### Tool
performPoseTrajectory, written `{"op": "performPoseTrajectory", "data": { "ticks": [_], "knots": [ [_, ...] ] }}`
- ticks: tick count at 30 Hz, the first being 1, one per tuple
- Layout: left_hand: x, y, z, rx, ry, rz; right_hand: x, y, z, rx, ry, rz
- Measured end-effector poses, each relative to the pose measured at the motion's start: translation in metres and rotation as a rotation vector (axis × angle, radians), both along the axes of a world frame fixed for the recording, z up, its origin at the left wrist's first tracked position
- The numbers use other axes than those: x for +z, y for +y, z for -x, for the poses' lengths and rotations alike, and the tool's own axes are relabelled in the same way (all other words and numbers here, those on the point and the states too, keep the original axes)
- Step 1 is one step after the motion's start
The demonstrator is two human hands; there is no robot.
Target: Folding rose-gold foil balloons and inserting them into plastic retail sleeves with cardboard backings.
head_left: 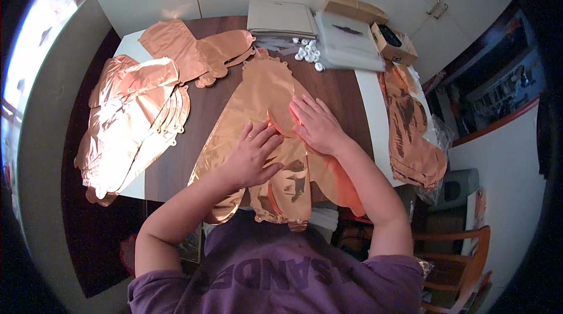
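A flat, uninflated copper-coloured foil balloon (271,91) lies in front of me, narrow at the far end, its lower part folded and reaching over the table's near edge. My left hand (256,154) rests on its middle, palm down, with the fingers spread and slightly bent. To the right, my right hand (317,124) lies flat along a fold, fingers stretched out over the foil. Neither hand appears to grip anything. A reddish-lit foil flap (337,179) sticks out beneath my right forearm.
Foil balloons are stacked at the left (132,120) and far left (176,50); another copper foil pile (404,132) lies at the right edge. Behind are grey-beige boards (280,19), small white rolls (309,51), clear plastic sheets (346,38) and an open cardboard box (397,47). A wooden chair (469,255) stands lower right.
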State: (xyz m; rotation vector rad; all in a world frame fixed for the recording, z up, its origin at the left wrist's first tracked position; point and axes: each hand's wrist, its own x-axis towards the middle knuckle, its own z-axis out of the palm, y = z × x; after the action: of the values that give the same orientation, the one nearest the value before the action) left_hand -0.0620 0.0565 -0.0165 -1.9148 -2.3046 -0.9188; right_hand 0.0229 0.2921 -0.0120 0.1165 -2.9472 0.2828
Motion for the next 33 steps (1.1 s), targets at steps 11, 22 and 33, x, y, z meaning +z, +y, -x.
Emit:
{"op": "performPoseTrajectory", "data": {
  "ticks": [11,22,33],
  "knots": [
    [0.007,-0.059,0.026,0.172,0.045,0.083,0.006,0.007,0.004,-0.062,-0.09,-0.028],
    [0.038,-0.015,0.023,0.059,0.031,-0.061,0.007,0.003,0.005,-0.045,-0.092,-0.112],
    [0.003,0.011,0.022,-0.113,0.164,0.15,0.007,0.01,0.002,-0.013,-0.008,-0.083]
  ]
}}
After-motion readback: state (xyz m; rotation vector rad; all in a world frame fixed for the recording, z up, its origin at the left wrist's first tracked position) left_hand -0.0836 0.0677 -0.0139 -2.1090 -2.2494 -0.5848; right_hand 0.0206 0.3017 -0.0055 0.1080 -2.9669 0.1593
